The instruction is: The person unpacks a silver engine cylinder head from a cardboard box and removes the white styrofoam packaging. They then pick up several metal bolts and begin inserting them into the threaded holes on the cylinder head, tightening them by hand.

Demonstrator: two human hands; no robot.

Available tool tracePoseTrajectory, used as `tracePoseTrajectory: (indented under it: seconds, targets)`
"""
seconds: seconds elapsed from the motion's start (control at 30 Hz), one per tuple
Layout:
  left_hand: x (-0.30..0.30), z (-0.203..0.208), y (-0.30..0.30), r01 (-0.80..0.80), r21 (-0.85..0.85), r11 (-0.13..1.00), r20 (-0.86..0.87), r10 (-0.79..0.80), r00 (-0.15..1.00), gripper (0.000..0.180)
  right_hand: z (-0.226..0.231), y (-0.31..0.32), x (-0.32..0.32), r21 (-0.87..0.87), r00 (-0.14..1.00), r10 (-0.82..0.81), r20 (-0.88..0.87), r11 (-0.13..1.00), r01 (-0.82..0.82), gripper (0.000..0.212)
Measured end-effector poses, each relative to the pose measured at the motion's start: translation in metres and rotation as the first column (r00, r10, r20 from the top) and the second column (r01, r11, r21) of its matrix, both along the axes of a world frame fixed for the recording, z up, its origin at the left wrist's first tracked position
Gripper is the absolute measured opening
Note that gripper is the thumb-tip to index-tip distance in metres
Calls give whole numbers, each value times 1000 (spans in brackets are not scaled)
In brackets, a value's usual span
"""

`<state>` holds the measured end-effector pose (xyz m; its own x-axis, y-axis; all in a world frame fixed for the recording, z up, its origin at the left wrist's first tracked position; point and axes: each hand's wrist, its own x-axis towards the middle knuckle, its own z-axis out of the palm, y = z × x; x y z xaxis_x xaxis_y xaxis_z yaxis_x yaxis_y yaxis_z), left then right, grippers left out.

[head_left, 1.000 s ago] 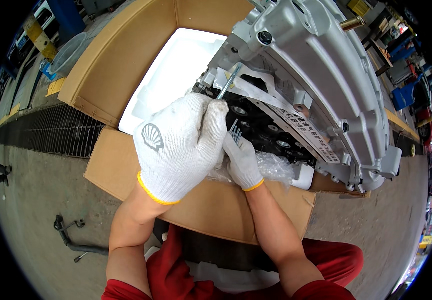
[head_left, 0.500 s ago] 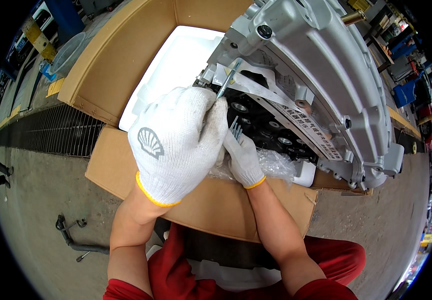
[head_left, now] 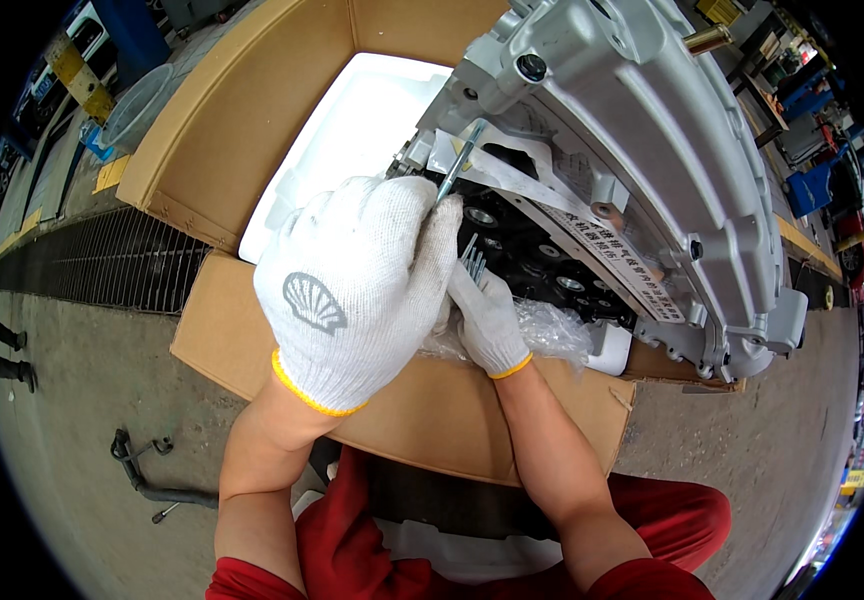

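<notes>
Both of my hands wear white knitted gloves with yellow cuffs. My left hand [head_left: 357,285] is closed, pinching a slim silvery metal stud [head_left: 460,160] that points up and away from the fingers. Just right of it and lower, my right hand [head_left: 490,318] is closed round several similar studs [head_left: 473,258], whose ends poke up above the fingers. The two hands nearly touch. Beyond and to the right stands a large silver engine [head_left: 642,130], with a dark face and a printed white label strip [head_left: 622,255] facing me.
The engine rests in an opened cardboard box [head_left: 242,130] with white foam [head_left: 337,130] inside. Clear plastic wrap [head_left: 552,330] bunches beside my right hand. A black hose-like part [head_left: 157,490] lies on the floor at left. Another person's legs [head_left: 2,345] show at the far left.
My left hand has turned and shifted very slightly, with the stud still in its fingers. My right hand stays put. The other person's feet have moved a little.
</notes>
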<state>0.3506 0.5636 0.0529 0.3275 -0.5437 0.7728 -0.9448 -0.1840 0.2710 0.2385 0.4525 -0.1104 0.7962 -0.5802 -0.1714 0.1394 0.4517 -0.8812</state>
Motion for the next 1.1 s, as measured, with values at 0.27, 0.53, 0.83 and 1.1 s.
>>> tracePoseTrajectory:
  seconds: [0.27,0.53,0.83,1.1]
  targets:
    - [-1,3,2,50,40,998,-140,-44,989,12,3,-1,-2,-7,999,17,-30,1000,-17,32]
    - [2,-2,0,45,131,990,-257,-10,966,25,6,-2,-2,11,999,19,-46,1000,-18,32]
    - [6,0,-4,-5,54,999,12,4,1000,12,4,-2,-1,-20,999,28,-20,999,-29,32]
    - [8,-5,-8,-75,29,997,166,69,984,26,2,-2,-2,-15,999,29,-27,999,-29,33]
